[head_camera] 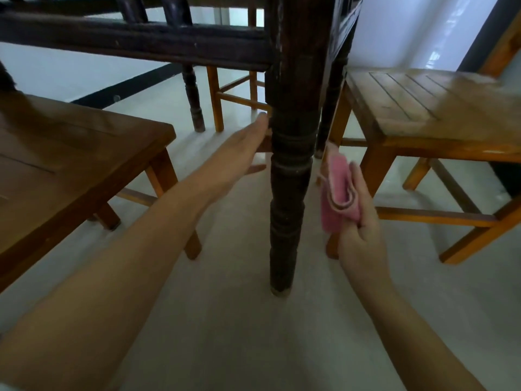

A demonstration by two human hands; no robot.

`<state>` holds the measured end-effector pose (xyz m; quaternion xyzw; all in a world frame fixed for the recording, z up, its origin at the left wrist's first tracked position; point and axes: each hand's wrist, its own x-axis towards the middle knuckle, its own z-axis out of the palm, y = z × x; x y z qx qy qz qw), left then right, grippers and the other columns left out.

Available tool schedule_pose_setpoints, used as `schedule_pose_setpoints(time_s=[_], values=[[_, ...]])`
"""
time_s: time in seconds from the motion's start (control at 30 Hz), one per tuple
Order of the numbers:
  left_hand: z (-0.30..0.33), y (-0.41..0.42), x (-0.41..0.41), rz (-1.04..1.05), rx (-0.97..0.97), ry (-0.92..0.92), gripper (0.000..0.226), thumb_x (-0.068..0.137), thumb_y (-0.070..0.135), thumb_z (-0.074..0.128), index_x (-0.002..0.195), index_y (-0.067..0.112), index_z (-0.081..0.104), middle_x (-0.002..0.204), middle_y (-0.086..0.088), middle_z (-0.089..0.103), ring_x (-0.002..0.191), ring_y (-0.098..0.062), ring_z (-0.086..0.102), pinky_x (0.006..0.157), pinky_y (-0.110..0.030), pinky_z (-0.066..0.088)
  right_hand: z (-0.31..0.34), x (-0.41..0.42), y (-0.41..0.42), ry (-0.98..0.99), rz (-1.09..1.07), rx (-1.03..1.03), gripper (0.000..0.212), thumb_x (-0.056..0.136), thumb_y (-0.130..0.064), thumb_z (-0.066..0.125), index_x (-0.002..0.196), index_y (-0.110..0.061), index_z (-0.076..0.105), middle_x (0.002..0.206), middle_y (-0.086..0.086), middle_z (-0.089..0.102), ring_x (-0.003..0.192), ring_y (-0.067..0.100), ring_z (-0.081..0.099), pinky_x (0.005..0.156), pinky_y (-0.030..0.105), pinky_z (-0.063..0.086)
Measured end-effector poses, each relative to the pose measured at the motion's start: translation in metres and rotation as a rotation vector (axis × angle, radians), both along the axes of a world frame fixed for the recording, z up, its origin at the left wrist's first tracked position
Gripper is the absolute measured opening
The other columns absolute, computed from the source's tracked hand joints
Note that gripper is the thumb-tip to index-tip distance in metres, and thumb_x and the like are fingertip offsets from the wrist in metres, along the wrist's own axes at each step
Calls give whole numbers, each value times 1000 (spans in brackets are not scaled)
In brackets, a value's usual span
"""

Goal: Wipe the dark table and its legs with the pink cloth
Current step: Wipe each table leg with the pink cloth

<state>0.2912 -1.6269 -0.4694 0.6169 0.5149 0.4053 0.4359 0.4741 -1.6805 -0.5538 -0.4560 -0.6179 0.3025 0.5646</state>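
The dark table's turned leg (287, 176) stands upright in the middle of the view, under the table's dark apron rail (135, 42). My left hand (239, 145) reaches in from the left with flat, straight fingers, its fingertips touching the left side of the leg. My right hand (363, 224) is to the right of the leg and grips the folded pink cloth (339, 190), which is held a little apart from the leg.
A brown wooden stool (70, 165) stands close on the left and a lighter one (428, 108) on the right. Further dark table legs (194, 100) and another stool's legs (217, 100) are behind. The floor (239, 320) is pale tile.
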Motion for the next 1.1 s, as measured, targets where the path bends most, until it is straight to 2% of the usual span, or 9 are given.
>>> schedule_pose_setpoints(time_s=[0.17, 0.23, 0.33, 0.47, 0.57, 0.67, 0.83, 1.0, 1.1], values=[[8, 4, -2, 3, -81, -107, 55, 95, 53, 16, 130, 23, 45, 136, -1, 49, 123, -15, 46, 107, -42, 34, -42, -40, 20, -749, -65, 459, 59, 93, -5, 41, 146, -18, 18, 158, 0, -2, 146, 23, -2, 116, 51, 15], [8, 4, -1, 9, -75, -102, 55, 96, 50, 14, 132, 21, 43, 138, -1, 47, 125, -16, 45, 108, -40, 32, -82, -41, 25, -1049, -35, 471, 57, 90, -12, 38, 144, -20, 23, 157, 2, 8, 145, 25, -7, 117, 53, 0], [5, 4, 3, -3, -61, -75, 54, 96, 47, 14, 137, 20, 37, 144, -2, 40, 130, -18, 40, 108, -37, 29, -133, -31, 15, -1422, 121, 391, 53, 82, -15, 29, 129, -14, 54, 141, 7, 46, 139, 23, 29, 115, 47, 0], [1, 6, 6, -4, -87, -112, 54, 95, 49, 20, 140, 22, 31, 148, -1, 34, 132, -20, 37, 108, -43, 30, -188, -13, -1, -1806, 332, 173, 55, 76, -17, 28, 114, -15, 68, 127, 1, 61, 123, 21, 52, 117, 43, -11], [-1, 4, 7, -15, -72, -98, 57, 92, 53, 25, 142, 25, 27, 150, 0, 30, 133, -20, 35, 107, -49, 32, -189, -8, -8, -1897, 400, 220, 54, 74, -18, 29, 105, -13, 72, 120, 1, 65, 113, 19, 60, 116, 43, -12], [0, 4, 8, -17, -59, -64, 55, 93, 52, 26, 143, 28, 23, 151, 2, 26, 135, -21, 32, 106, -51, 33, -146, -12, 1, -1768, 267, 425, 57, 81, -14, 31, 134, -9, 48, 151, 12, 28, 139, 32, 26, 112, 50, -15], [0, 1, 9, -1, -53, -83, 56, 93, 52, 25, 143, 28, 23, 151, 2, 27, 136, -20, 31, 105, -50, 34, -55, -33, 20, -1801, 208, 475, 72, 88, -10, 51, 148, -11, 11, 157, 11, 1, 143, 30, -13, 99, 46, -28], [0, -3, 12, -7, -15, -21, 53, 94, 49, 27, 143, 27, 22, 150, 3, 28, 136, -20, 30, 105, -44, 34, -140, -31, 9, -2068, 370, 260, 55, 91, -18, 45, 142, -4, 30, 154, 21, 8, 142, 38, -1, 106, 51, -16], [-1, -4, 16, 7, 51, 21, 55, 93, 43, 40, 141, 22, 24, 146, 2, 35, 132, -19, 37, 101, -34, 37, -179, -20, 1, -1872, 450, 81, 53, 91, -25, 45, 140, -8, 38, 154, 9, 23, 144, 27, 12, 107, 46, -25]])
